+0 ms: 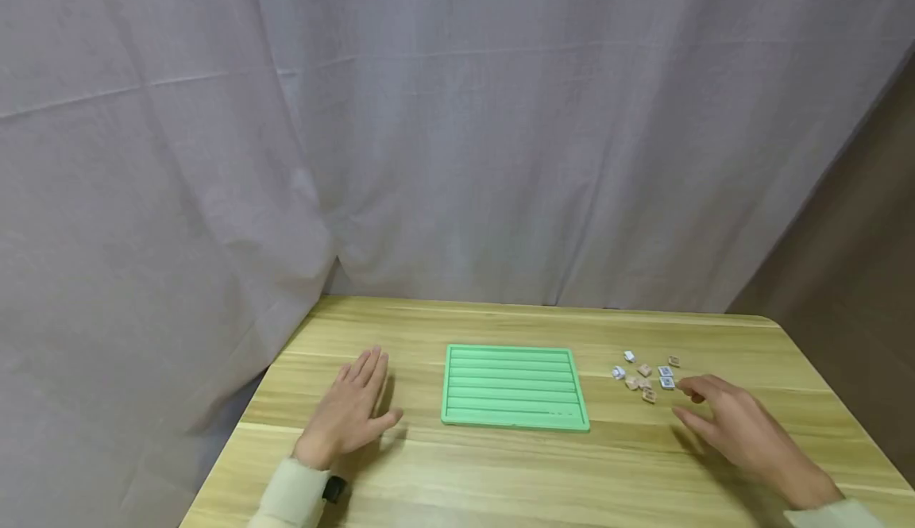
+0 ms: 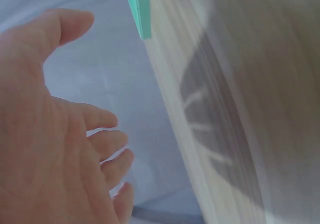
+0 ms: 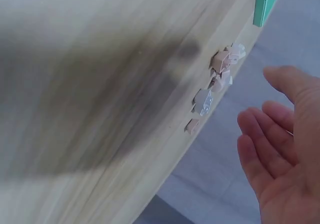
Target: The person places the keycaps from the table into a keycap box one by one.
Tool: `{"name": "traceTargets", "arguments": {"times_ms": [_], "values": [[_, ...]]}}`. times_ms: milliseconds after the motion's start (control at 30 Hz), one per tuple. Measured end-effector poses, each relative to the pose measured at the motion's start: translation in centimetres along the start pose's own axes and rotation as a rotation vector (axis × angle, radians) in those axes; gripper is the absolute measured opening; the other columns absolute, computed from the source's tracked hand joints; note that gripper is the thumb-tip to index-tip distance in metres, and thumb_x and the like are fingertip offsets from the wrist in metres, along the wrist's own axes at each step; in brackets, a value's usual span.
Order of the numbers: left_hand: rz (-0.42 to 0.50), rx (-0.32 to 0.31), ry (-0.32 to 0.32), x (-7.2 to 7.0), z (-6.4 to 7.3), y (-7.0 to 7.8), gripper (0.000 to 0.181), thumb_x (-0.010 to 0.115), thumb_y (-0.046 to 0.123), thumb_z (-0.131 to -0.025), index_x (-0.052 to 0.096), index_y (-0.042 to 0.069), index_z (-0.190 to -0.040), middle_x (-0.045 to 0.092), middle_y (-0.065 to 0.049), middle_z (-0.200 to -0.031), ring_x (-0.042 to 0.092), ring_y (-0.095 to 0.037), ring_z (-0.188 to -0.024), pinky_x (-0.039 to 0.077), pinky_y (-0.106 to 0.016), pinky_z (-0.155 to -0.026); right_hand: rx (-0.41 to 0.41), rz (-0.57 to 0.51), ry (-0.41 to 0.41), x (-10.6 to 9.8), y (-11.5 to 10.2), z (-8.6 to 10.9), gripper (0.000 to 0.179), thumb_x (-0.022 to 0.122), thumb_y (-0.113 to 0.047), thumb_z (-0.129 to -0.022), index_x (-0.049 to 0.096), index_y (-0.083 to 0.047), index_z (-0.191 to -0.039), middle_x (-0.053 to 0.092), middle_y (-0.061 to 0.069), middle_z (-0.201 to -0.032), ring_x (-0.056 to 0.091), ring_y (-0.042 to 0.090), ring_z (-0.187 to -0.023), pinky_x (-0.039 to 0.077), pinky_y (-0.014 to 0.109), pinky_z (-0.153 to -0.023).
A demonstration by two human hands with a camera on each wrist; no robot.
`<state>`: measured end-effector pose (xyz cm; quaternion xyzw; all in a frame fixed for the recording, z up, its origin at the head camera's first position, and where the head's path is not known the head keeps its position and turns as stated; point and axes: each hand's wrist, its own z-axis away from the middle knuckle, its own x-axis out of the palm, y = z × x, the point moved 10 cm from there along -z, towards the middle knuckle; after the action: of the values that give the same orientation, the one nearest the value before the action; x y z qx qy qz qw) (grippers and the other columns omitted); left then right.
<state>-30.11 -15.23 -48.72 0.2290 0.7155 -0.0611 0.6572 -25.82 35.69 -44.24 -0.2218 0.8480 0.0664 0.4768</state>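
Observation:
A green tray [image 1: 515, 426] with several ridged rows lies flat on the table, nothing on it but small marks at its lower right. To its right is a loose cluster of small keycap-like pieces, some white [image 1: 618, 372], some tan [image 1: 649, 395]. My right hand [image 1: 743, 429] hovers beside this cluster, thumb and fingers apart and bent a little; the right wrist view shows nothing in the palm, and the pieces [image 3: 202, 102] stand apart from it. Left of the tray, my left hand [image 1: 350, 413] is held above the table with straight fingers, holding nothing.
The wooden table [image 1: 500, 480] runs back to a grey curtain [image 1: 457, 155], which also hangs along the left side. A darker brown curtain [image 1: 851, 274] stands at the right. A black band-like item [image 1: 333, 489] is at the left wrist.

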Motion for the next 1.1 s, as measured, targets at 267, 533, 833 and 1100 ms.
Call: {"name": "traceTargets", "arguments": {"times_ms": [267, 533, 833, 1100], "values": [[0.078, 0.058, -0.073, 0.9, -0.8, 2.4, 0.088, 0.058, 0.050, -0.104, 0.027, -0.008, -0.163, 0.023, -0.026, -0.173, 0.023, -0.042, -0.163, 0.024, -0.058, -0.133, -0.042, -0.049, -0.082, 2.0, -0.4, -1.5, 0.037, 0.096, -0.010, -0.070, 0.076, -0.010, -0.101, 0.074, -0.001, -0.088, 0.068, 0.012, -0.076, 0.059, 0.031, -0.062], [0.070, 0.093, -0.112, 2.1, -1.6, 4.4, 0.088, 0.056, 0.051, -0.105, 0.026, -0.007, -0.164, 0.022, -0.025, -0.174, 0.023, -0.040, -0.163, 0.025, -0.054, -0.134, -0.074, -0.105, -0.153, 3.8, -0.7, -2.1, 0.032, 0.095, -0.008, -0.072, 0.073, -0.014, -0.094, 0.070, -0.009, -0.085, 0.065, 0.006, -0.076, 0.058, 0.029, -0.063], [0.081, 0.104, -0.144, 3.0, -2.5, 6.0, 0.090, 0.059, 0.051, -0.103, 0.026, -0.007, -0.164, 0.022, -0.024, -0.174, 0.023, -0.040, -0.163, 0.026, -0.054, -0.133, -0.112, -0.118, -0.159, 4.9, -0.6, -2.1, 0.032, 0.094, -0.006, -0.071, 0.071, -0.015, -0.091, 0.065, -0.013, -0.083, 0.057, -0.002, -0.076, 0.054, 0.027, -0.061], [0.057, 0.101, -0.177, 3.9, -3.2, 6.8, 0.091, 0.059, 0.054, -0.103, 0.028, -0.007, -0.164, 0.024, -0.025, -0.173, 0.025, -0.039, -0.163, 0.028, -0.054, -0.132, -0.063, -0.110, -0.249, 5.8, -0.2, -2.3, 0.030, 0.093, -0.008, -0.075, 0.068, -0.019, -0.087, 0.063, -0.015, -0.082, 0.054, -0.004, -0.075, 0.053, 0.027, -0.062]]}}
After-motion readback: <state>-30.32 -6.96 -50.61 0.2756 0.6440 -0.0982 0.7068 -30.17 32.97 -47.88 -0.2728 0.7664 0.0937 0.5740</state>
